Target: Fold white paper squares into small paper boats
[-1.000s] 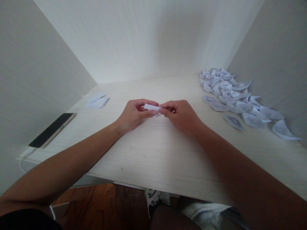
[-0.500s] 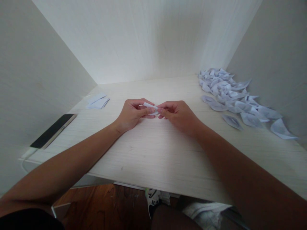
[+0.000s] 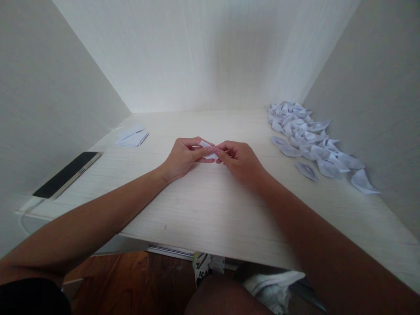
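A small folded piece of white paper (image 3: 210,155) is held between my two hands, just above the table. My left hand (image 3: 188,156) pinches it, thumb in front and fingers behind. From the other side my right hand (image 3: 238,159) grips its edge with thumb and forefinger; the thumb tips nearly meet. Most of the paper is covered by the fingers, so its exact fold is hidden. To the right lies a large pile of folded white paper pieces (image 3: 303,136), shaped like little boats. A few flat sheets of white paper (image 3: 132,138) rest at the left.
A dark phone-like device (image 3: 67,175) with a white cable (image 3: 24,223) lies near the table's left edge. Pale walls enclose the white table (image 3: 200,210) at the back and sides. Below its front edge are a wooden floor and some bags.
The view has shifted slightly. Both hands keep hold of the paper, and the thumbs have come a little closer together on it.
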`<state>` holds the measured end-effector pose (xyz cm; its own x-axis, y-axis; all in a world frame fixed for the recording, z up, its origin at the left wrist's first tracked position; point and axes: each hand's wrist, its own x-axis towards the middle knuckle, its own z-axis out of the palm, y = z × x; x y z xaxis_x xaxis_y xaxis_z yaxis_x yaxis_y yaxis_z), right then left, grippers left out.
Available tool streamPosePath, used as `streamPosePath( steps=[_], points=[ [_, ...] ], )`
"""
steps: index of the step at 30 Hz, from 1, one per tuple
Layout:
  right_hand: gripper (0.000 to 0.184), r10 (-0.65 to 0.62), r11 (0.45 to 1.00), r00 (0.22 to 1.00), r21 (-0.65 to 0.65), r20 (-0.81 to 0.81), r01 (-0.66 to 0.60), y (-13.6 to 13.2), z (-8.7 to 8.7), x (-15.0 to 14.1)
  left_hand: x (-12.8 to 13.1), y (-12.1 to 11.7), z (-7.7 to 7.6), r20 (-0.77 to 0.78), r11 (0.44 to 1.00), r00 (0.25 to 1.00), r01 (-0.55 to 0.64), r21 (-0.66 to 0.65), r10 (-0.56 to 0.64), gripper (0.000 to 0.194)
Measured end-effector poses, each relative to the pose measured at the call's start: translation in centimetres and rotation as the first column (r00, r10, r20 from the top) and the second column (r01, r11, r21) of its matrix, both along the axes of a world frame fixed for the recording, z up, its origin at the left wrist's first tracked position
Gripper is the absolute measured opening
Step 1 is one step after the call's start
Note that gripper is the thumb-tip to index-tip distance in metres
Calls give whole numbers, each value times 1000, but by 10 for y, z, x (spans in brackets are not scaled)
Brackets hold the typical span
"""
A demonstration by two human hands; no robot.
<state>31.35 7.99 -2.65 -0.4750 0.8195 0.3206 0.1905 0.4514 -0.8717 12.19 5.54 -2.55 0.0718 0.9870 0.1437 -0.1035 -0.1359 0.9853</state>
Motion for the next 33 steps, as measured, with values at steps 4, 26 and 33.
streamPosePath(
  steps=[4, 26, 33],
  points=[
    [24, -32, 998, 999, 48, 41, 30, -1, 0, 0, 0, 2, 0, -14, 999, 1000, 25, -21, -25, 30],
    [23, -45, 997, 985, -59, 164, 56, 8, -3, 8, 3, 5, 2, -94, 996, 995, -33, -84, 25, 22],
    [21, -115, 986, 982, -100, 152, 131, 7, -1, 10, 0, 10, 0, -93, 994, 995, -38, -106, 29, 18]
  ],
)
